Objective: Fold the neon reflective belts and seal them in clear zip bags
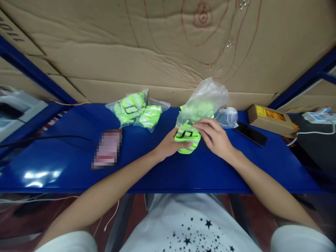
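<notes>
A folded neon yellow-green reflective strap (187,139) with grey stripes and a black buckle is gripped in my left hand (169,145), the thumb across its front. Right behind it, a translucent plastic bag (207,91) rises from the table with more yellow-green material showing inside. My right hand (214,137) has its fingertips pinched at the near edge of this bag, against the strap's upper right corner. The fingertips partly hide the contact there. To the left lie bagged yellow-green reflective straps (130,108), one with a black buckle, and a smaller bagged bundle (151,116).
A blue table (157,175) backs onto a cardboard panel (105,63) with red curves. At right are a clear bag with white contents (228,117), a black phone (252,133) and a cardboard box (271,120). A blurred-out phone-shaped object (107,148) lies left.
</notes>
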`<state>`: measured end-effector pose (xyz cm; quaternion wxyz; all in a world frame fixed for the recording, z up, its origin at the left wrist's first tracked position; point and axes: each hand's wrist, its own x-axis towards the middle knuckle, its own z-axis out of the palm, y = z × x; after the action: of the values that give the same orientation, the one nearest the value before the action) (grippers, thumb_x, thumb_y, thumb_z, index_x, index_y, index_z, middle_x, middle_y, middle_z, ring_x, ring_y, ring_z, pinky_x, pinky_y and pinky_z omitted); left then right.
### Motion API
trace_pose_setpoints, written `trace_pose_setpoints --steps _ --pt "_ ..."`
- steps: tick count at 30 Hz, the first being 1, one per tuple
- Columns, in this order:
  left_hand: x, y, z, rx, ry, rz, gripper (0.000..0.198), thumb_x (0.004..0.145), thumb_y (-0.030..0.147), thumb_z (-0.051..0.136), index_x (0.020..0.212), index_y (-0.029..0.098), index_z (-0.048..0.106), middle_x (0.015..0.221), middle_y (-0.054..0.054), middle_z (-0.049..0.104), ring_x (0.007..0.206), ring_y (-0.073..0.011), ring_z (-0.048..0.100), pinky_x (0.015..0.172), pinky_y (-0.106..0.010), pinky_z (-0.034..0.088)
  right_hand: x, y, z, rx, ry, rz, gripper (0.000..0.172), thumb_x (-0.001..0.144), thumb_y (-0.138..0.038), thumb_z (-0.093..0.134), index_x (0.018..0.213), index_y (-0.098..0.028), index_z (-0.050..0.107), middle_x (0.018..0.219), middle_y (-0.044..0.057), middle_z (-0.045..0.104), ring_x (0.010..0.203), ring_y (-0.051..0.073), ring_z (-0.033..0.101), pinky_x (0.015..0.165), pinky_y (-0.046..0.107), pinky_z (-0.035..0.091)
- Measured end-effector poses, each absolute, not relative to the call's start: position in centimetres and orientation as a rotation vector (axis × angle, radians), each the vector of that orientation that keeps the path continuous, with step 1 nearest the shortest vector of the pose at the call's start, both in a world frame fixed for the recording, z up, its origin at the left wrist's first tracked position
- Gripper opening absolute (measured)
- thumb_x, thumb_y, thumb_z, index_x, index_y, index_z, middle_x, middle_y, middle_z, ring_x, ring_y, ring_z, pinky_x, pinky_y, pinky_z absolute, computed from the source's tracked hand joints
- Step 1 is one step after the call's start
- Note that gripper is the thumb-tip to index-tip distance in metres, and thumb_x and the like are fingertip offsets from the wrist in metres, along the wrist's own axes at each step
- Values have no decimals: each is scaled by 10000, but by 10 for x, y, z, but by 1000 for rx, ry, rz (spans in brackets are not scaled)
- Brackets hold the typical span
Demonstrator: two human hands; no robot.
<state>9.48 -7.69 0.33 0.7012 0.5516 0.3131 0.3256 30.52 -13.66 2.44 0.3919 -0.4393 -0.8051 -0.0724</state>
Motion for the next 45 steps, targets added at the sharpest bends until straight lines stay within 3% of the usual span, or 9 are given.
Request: trace_pose_setpoints --steps 5,11,17,22,28,32,36,45 --pt "95 -79 3 1260 675 784 706 635 301 959 1229 181 595 1218 -81 721 1173 -296 678 1012 -422 539 311 -134 15 -1105 -1958 -373 408 1016 -114 545 1380 -280 627 1210 118 653 1142 254 672 969 421 592" --pt "96 -75 -3 1254 609 849 863 601 269 967 1352 212 545 1327 -99 691 1266 -315 641 1074 -442 507 309 -133 16 -1115 -1907 -239 366 1030 -141 543 1340 -288 669 1184 94 685 1101 233 696 960 405 602" --pt "96 -76 -1 1227 669 850 687 630 322 954 1206 185 607 1163 -57 730 1113 -248 686 1004 -392 531 309 -132 12 -1205 -2010 -233 406 1039 -144 506 1418 -258 593 1241 113 689 1126 254 692 967 423 600" --pt "95 -75 -3 1254 749 884 620 645 370 944 1114 183 584 1065 -28 715 1025 -220 689 942 -374 543 300 -138 6 -1258 -2034 -406 383 1010 -124 495 1361 -215 618 1014 112 697 914 260 692 790 389 603" --pt "96 -75 -9 1357 770 827 640 646 366 935 1149 179 587 1122 -48 713 1087 -248 669 970 -395 520 294 -140 7 -1138 -2073 -497 366 979 -118 537 1323 -206 625 1053 123 714 969 280 690 846 435 578" --pt "94 -76 -10 1461 826 809 551 622 342 950 1020 174 609 967 -8 682 996 -239 637 904 -366 485 289 -139 13 -1113 -2017 -442 281 989 -155 596 1261 -206 640 1104 129 711 1033 273 689 898 427 588" --pt "95 -79 -7 1499 866 781 545 618 336 940 1019 178 607 956 -2 668 973 -238 624 873 -353 468 286 -142 15 -1089 -2072 -396 254 1013 -136 559 1235 -214 654 1084 118 740 1018 258 708 909 422 595" --pt "97 -82 -8 1223 884 819 496 593 214 911 932 197 550 852 24 647 838 -190 635 785 -316 478 276 -147 8 -959 -2268 -563 365 1035 -85 469 1322 -187 671 1014 115 756 935 250 708 799 403 590"
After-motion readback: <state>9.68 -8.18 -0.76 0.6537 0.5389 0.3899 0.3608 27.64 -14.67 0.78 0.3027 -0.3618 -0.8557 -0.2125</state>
